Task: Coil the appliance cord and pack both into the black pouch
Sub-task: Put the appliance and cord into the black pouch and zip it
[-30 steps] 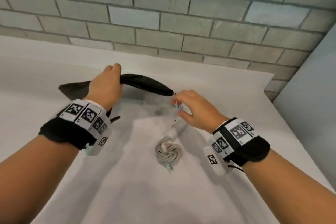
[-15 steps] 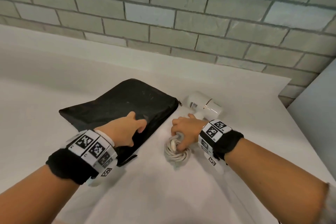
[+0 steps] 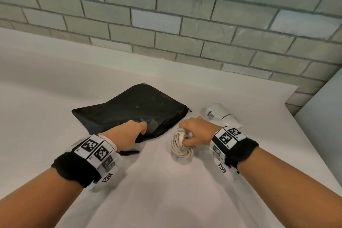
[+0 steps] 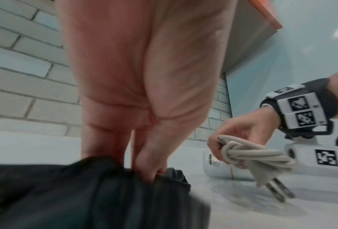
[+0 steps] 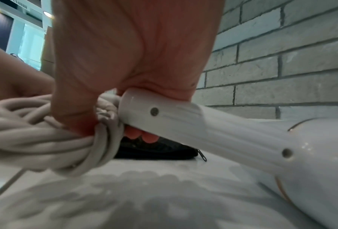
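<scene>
The black pouch lies flat on the white table, its zipper pull at the right corner. My left hand pinches the pouch's near edge with thumb and fingers. A white hair dryer lies to the right; its handle runs under my right hand. That hand grips the coiled beige cord together with the handle end. The plug hangs from the bundle, prongs down, just above the table.
A grey brick wall runs along the back of the white table. A pale panel stands at the right, past the table's right edge. A short black strap lies by my left wrist.
One second ago my left hand held the pouch up; it now lies flat with that hand at its near edge. My right hand dropped onto the cord coil and closed around it.
</scene>
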